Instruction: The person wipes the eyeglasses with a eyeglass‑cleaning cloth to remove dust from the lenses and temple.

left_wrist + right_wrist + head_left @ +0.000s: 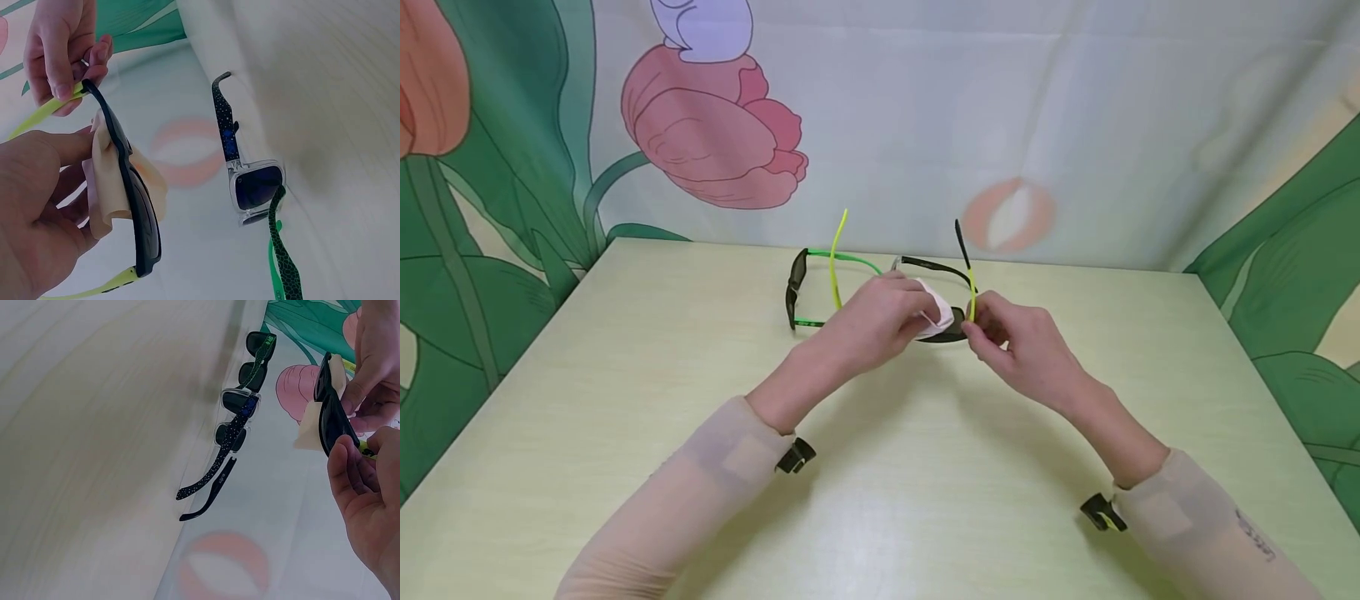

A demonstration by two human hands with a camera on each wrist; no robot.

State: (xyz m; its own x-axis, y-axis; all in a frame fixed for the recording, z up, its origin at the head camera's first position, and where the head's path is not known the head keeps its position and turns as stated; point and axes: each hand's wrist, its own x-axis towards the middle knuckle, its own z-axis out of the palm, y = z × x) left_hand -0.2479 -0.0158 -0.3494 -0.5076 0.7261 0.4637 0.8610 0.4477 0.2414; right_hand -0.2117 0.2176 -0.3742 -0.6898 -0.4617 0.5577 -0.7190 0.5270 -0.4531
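Observation:
Yellow-templed black sunglasses (137,206) are held up over the table between both hands. My right hand (1030,342) pinches them at one end of the frame, by the hinge of a yellow temple (972,287). With my left hand (880,321) I grip a pale lens cloth (106,187) folded over the front frame, thumb and fingers pressing it at the lenses. Part of the cloth hangs out past the frame's far side in the left wrist view. Dark lenses (334,419) face the right wrist camera. Both temples stick out unfolded.
Behind the hands, two other sunglasses stand near the table's back edge: a black pair with green temples (797,283) and a clear-framed pair (259,184) with dark speckled temples. A printed curtain (880,125) hangs behind the pale table (880,500).

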